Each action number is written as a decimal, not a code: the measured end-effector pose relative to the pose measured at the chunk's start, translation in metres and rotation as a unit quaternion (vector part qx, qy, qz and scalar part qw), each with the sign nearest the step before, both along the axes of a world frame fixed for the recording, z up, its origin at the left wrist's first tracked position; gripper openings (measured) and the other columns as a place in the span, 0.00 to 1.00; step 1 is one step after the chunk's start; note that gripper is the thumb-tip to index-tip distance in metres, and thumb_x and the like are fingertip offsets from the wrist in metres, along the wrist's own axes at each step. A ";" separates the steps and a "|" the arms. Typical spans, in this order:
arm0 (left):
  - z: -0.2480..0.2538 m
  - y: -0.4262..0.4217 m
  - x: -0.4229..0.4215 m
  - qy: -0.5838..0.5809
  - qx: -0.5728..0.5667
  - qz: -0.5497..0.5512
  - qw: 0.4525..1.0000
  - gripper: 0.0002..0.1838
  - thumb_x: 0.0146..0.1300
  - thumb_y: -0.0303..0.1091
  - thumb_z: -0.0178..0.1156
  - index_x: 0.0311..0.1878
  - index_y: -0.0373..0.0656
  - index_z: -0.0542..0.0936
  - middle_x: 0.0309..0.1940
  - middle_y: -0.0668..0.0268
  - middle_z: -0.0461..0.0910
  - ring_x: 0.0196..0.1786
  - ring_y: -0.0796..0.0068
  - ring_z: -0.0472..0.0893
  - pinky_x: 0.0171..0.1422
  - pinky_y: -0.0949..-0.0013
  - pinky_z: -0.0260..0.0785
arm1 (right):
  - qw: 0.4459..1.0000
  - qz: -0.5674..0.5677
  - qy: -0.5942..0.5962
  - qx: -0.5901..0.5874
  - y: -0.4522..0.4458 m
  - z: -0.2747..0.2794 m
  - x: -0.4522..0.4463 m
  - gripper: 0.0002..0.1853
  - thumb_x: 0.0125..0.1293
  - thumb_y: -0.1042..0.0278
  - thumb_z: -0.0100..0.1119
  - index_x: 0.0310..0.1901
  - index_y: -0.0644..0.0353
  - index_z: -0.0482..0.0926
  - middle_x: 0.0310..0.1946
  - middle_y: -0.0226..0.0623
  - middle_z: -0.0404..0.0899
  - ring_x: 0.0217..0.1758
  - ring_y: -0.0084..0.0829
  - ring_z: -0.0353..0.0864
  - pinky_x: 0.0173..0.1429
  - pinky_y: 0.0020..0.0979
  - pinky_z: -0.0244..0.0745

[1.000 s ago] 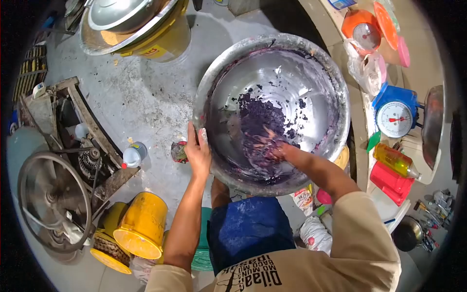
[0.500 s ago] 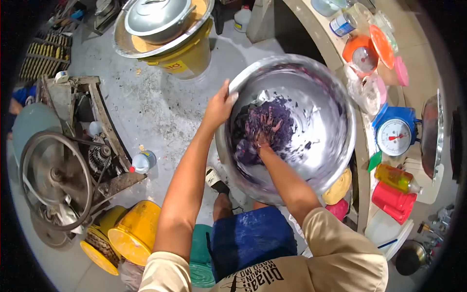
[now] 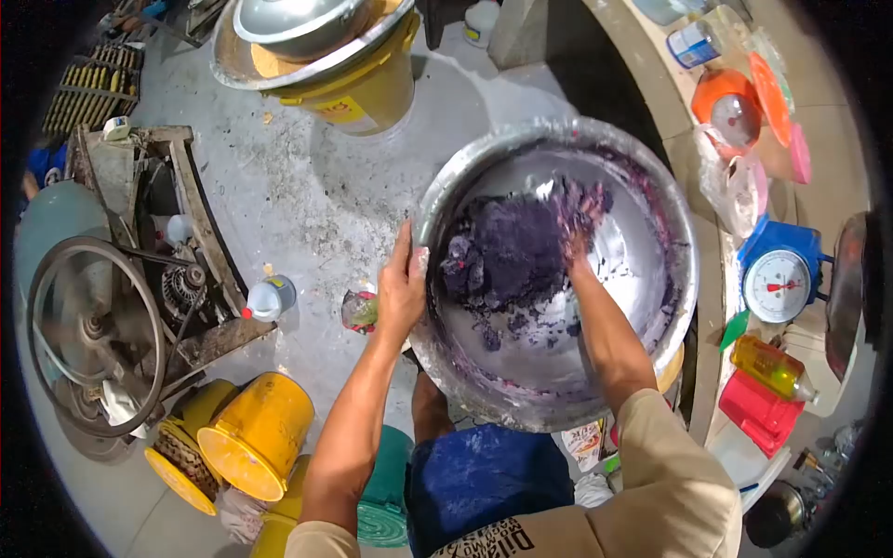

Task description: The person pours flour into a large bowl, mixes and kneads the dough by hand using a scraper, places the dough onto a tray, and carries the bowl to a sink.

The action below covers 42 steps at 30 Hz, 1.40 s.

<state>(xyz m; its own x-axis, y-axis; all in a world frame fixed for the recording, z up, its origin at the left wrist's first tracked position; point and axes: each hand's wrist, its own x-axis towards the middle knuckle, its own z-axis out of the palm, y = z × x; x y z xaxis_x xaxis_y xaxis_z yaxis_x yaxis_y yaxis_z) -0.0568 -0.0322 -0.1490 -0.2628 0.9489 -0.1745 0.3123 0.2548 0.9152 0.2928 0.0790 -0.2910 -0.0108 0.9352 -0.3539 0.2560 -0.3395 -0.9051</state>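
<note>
Your round silver metal basin [image 3: 637, 288] sits mouth up, its inner wall smeared purple; your dark purple, clumped mass [image 3: 516, 246] lies toward 10 o'clock inside, loose crumbs [image 3: 518, 324] at 7 o'clock.

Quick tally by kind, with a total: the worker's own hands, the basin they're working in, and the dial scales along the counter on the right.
Hands: 2 (left hand, right hand)
Basin, holding purple mixture: 1
Dial scales: 2 (blue scale, orange scale)
Total: 5
</note>
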 end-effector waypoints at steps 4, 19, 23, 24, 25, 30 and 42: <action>-0.016 -0.007 0.006 -0.040 -0.015 0.023 0.999 0.28 0.79 0.35 0.55 0.76 0.29 0.66 0.72 0.42 0.72 0.76 0.54 0.72 0.78 0.63 0.61 | 0.995 0.085 0.030 0.043 0.001 0.003 -0.116 0.26 0.71 0.50 0.61 0.64 0.57 0.78 0.66 0.51 0.74 0.73 0.48 0.70 0.78 0.50 0.63; 0.020 -0.002 -0.001 0.010 0.022 0.037 0.999 0.24 0.77 0.35 0.56 0.71 0.35 0.73 0.57 0.37 0.81 0.60 0.41 0.83 0.61 0.56 0.75 | 0.805 0.472 -0.349 0.092 -0.179 0.174 -0.074 0.37 0.66 0.40 0.64 0.73 0.47 0.73 0.80 0.52 0.56 0.81 0.60 0.53 0.81 0.60 0.54; 0.012 0.000 -0.002 0.044 0.039 0.036 0.998 0.24 0.78 0.36 0.56 0.73 0.39 0.72 0.48 0.34 0.83 0.51 0.37 0.86 0.51 0.55 0.77 | 0.739 0.548 -0.391 -0.033 -0.187 0.092 -0.062 0.38 0.68 0.42 0.57 0.78 0.43 0.67 0.86 0.46 0.42 0.86 0.57 0.43 0.82 0.64 0.48; 0.011 -0.002 -0.002 0.052 0.025 0.035 0.998 0.25 0.78 0.36 0.56 0.73 0.38 0.71 0.46 0.34 0.83 0.49 0.37 0.86 0.49 0.56 0.77 | 0.694 0.576 -0.431 -0.046 -0.182 0.076 -0.063 0.38 0.68 0.43 0.57 0.78 0.44 0.67 0.86 0.43 0.42 0.86 0.56 0.44 0.82 0.63 0.49; 0.015 -0.002 -0.003 0.059 0.010 0.034 0.998 0.26 0.77 0.36 0.56 0.74 0.38 0.71 0.43 0.34 0.83 0.47 0.36 0.87 0.47 0.56 0.77 | 0.701 0.570 -0.427 -0.045 -0.179 0.064 -0.065 0.36 0.69 0.45 0.55 0.77 0.45 0.68 0.85 0.41 0.46 0.86 0.55 0.46 0.82 0.62 0.49; 0.004 0.000 0.002 0.045 -0.057 0.033 0.997 0.29 0.77 0.35 0.58 0.76 0.34 0.67 0.56 0.35 0.81 0.60 0.49 0.83 0.61 0.59 0.74 | 0.735 0.498 -0.460 -0.019 -0.166 -0.018 -0.077 0.31 0.72 0.50 0.52 0.74 0.47 0.71 0.79 0.37 0.62 0.81 0.50 0.59 0.79 0.61 0.54; -0.005 0.065 -0.001 0.093 0.028 -0.035 0.995 0.29 0.77 0.39 0.58 0.76 0.39 0.68 0.59 0.35 0.79 0.59 0.35 0.81 0.61 0.49 0.74 | 0.824 0.358 -0.439 -0.007 -0.107 0.035 -0.110 0.36 0.73 0.50 0.54 0.80 0.51 0.61 0.79 0.41 0.61 0.84 0.52 0.52 0.82 0.55 0.53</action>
